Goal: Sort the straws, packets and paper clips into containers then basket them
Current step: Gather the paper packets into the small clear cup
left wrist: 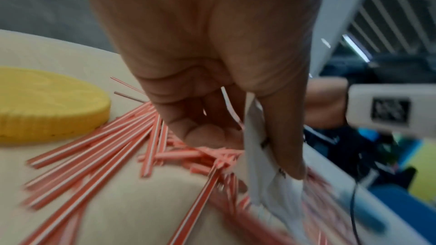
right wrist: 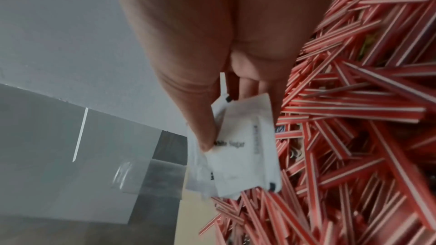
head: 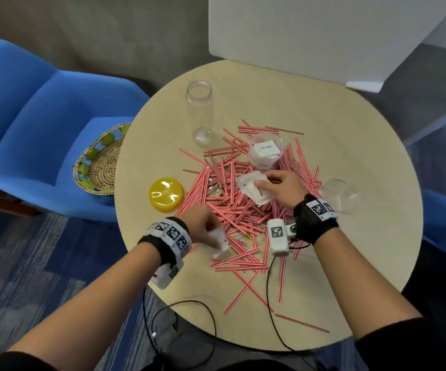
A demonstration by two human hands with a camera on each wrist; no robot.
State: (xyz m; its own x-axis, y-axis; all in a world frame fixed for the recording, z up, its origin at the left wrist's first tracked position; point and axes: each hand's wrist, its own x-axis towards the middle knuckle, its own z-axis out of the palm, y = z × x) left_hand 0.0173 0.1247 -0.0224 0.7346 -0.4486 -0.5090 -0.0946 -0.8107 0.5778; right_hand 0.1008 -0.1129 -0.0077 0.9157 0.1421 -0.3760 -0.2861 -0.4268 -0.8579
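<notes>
Red-and-white striped straws (head: pixel 232 194) lie heaped across the round table (head: pixel 377 145), with paper clips (head: pixel 246 235) among them. My right hand (head: pixel 275 184) pinches a fan of white sugar packets (head: pixel 251 187) over the heap; in the right wrist view the thumb presses the packets (right wrist: pixel 243 146). My left hand (head: pixel 203 223) pinches white packets (head: pixel 220 242) at the heap's near left edge; the left wrist view shows them (left wrist: pixel 266 170) under the thumb, blurred. A small clear cup (head: pixel 266 151) behind the heap holds packets.
A tall clear jar (head: pixel 200 113) stands open at the back left and its yellow lid (head: pixel 166 194) lies left of the heap. A clear cup (head: pixel 339 192) sits at the right. A woven basket (head: pixel 100 159) rests on the blue chair (head: pixel 29 116). Cables hang off the front edge.
</notes>
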